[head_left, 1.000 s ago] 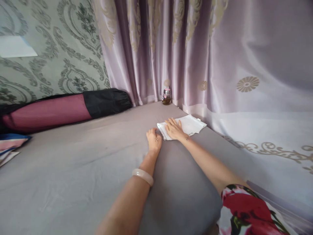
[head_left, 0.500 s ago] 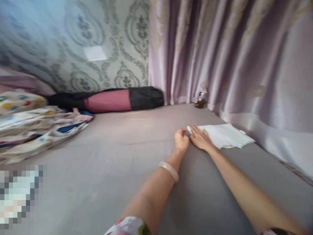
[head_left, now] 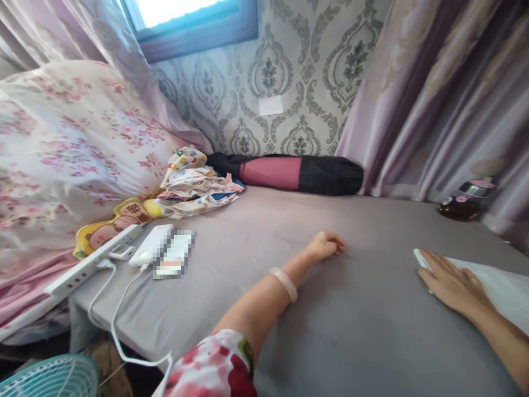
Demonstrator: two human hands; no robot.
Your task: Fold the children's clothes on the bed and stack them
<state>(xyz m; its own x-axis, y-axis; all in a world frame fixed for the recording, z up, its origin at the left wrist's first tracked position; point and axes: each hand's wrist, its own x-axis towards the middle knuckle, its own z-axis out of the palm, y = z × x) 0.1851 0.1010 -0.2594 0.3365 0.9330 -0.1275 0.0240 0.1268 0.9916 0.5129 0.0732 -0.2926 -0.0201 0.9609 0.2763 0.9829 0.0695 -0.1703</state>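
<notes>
My left hand (head_left: 326,245) rests on the grey sheet (head_left: 268,242) near the middle of the bed, its fingers curled under with nothing showing in them. A pale bangle circles that wrist. My right hand (head_left: 448,281) lies flat with fingers stretched out, pressing on the left end of a folded white cloth (head_left: 502,286) at the right edge of the view. The two hands are well apart.
A pink and black roll (head_left: 297,173) lies against the patterned wall. A pile of folded printed clothes (head_left: 194,187) sits by a floral quilt (head_left: 74,143). A power strip (head_left: 88,264), white power bank (head_left: 151,251) and cables lie at the bed's left edge. A small jar (head_left: 465,199) stands by the curtain.
The view has swung left, so the quilt, clothes pile and power strip now show. My left hand has drawn away from the white cloth; my right hand stays flat on it.
</notes>
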